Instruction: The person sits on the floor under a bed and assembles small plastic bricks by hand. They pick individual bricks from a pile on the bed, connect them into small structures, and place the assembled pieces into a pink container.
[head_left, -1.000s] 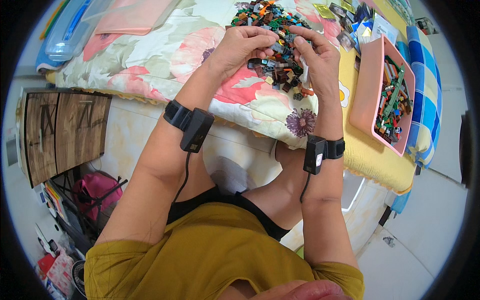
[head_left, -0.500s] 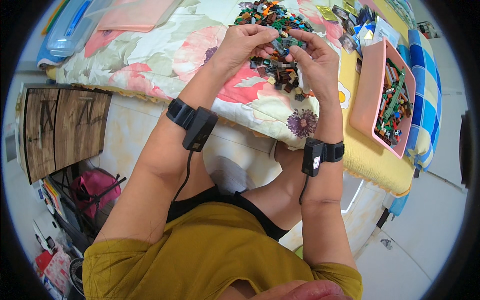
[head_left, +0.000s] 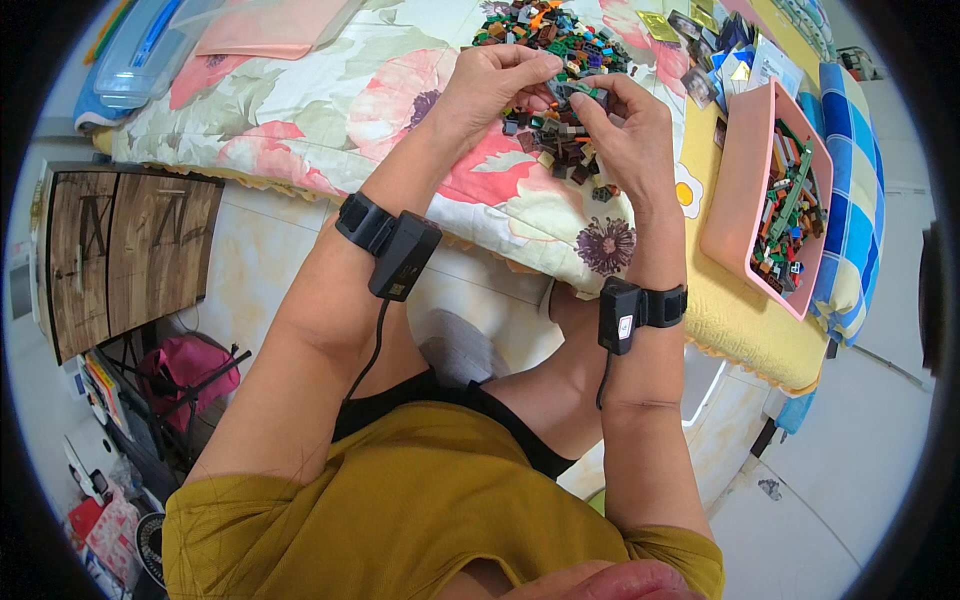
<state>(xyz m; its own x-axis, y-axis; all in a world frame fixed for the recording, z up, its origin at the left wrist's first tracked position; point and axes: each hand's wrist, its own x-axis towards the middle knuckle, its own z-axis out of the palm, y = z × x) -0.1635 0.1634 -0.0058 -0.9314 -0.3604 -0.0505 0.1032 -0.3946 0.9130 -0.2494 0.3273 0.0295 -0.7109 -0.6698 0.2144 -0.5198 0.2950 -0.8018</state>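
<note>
My left hand (head_left: 490, 88) is above a heap of small toy building bricks (head_left: 545, 28) on a flowered bed cover. Its thumb and fingers are pinched together, and whatever lies between them is too small to make out. Close by on the right, my right hand (head_left: 637, 125) pinches a small grey-green toy brick (head_left: 588, 93) between thumb and forefinger. The fingertips of both hands face each other, slightly apart. Below them lies more of the heap, mostly brown and dark bricks (head_left: 570, 155). Both wrists carry a black strapped-on device with a cable.
A pink bin (head_left: 725, 190) holding mixed bricks stands on the yellow bed edge at right, beside a blue checked pillow (head_left: 850, 200). Cards and packets (head_left: 735, 60) lie behind it. At the far left are a clear plastic box (head_left: 135, 75) and a wooden cabinet (head_left: 150, 255).
My hands have drawn slightly apart at the fingertips. The grey piece that was between both hands no longer shows at the left fingers; a brick shows at the right fingertips.
</note>
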